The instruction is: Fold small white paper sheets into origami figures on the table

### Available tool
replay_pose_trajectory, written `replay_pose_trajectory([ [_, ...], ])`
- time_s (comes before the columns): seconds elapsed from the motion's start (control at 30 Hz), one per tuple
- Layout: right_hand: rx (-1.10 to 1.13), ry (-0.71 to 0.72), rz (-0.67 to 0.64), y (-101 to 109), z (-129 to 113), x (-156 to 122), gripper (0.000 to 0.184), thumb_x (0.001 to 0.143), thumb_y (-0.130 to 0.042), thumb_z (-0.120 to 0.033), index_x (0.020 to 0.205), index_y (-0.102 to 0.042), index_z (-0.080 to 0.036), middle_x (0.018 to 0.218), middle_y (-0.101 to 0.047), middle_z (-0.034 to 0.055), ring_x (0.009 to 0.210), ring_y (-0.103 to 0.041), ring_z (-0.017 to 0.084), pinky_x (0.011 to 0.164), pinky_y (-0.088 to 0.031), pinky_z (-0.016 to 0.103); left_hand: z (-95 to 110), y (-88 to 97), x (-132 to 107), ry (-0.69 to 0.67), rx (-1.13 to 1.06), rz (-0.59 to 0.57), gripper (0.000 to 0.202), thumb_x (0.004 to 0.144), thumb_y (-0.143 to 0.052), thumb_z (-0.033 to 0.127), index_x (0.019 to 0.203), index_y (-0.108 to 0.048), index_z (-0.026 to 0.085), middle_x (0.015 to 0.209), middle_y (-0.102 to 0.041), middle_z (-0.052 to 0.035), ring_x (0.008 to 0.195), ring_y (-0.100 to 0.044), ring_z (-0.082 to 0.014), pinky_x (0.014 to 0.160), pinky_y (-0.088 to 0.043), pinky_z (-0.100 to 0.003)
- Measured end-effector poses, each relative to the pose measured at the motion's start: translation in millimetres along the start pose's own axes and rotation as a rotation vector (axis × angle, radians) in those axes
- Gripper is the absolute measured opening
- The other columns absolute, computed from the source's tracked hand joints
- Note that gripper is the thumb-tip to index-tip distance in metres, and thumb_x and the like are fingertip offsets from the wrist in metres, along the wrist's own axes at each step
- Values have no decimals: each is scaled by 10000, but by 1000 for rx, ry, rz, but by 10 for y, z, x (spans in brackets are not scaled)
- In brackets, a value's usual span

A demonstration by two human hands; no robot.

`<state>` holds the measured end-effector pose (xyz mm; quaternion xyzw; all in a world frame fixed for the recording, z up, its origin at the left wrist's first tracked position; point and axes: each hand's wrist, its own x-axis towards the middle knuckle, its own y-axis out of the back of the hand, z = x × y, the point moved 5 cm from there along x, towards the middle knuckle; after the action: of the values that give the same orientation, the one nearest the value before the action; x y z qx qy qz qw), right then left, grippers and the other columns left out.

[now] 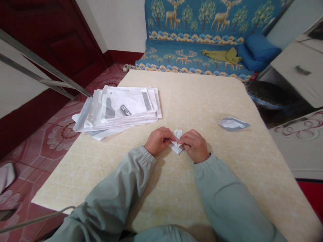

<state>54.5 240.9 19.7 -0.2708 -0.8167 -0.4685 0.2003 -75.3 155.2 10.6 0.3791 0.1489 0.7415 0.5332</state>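
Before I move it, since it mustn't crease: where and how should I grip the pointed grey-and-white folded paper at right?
Perhaps pinch the folded paper at its left tip, from the left: narrow, it points toward the right hand; the wider middle looks crushable.

the folded piece (178,148) is creased, matt paper, like the stacked sheets (131,95). from here, the small silver thing (125,110) gleams like metal; the bench (202,97) looks smooth, the sofa cover (186,43) cloth.
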Motion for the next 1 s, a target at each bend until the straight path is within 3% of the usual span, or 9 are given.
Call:
replay_pose_trajectory([
  [0.23, -44, 139, -20, 20, -59, -46, 295, 868, -467, -75, 703, -674, -205, 741, -695, 32, 713, -560, 154, 660, -439, 311, 65, -34, -46, -145, 137, -34, 243, 803, -492, 38, 847, -693, 169, 824, -658, -58, 813, -571, -157, 751, -460, -274],
  [0.4, -74, 76, -16, 22, -17, -84, 276, 871, -456, -83, 716, -651, -203, 726, -692, 31, 718, -580, 155, 669, -434, 307, 114, 10, -101, -223, 208, -50, 247, 853, -455, 65, 867, -681, 163, 822, -654, -66, 784, -547, -157, 717, -449, -268],
  [0.6, -196, 10, -10, 27, -10, -73, 233, 819, -506, -58, 701, -645, -203, 719, -675, 13, 727, -552, 156, 737, -389, 320, 79, -2, -123, -198, 212, -31, 163, 860, -532, 144, 907, -687, 160, 825, -650, -67, 788, -566, -155, 720, -462, -262],
  [0.77, -305, 34, -20, 42, -93, -61, 226, 748, -557, -66, 809, -688, -240, 864, -674, 25, 834, -521, 194, 714, -341, 346, 126, -49, -113, -191, 239, 2, 160, 813, -548, 103, 809, -695, 165, 727, -592, -39, 717, -541, -140, 655, -435, -243],
  [1.0, -153, 88, -95, 64, -196, -66, 340, 665, -561, -120, 976, -651, -221, 969, -669, 54, 970, -544, 247, 874, -375, 425, 161, -73, -111, -150, 286, -19, 171, 782, -551, 85, 756, -690, 180, 704, -560, -23, 702, -524, -133, 644, -415, -239],
])
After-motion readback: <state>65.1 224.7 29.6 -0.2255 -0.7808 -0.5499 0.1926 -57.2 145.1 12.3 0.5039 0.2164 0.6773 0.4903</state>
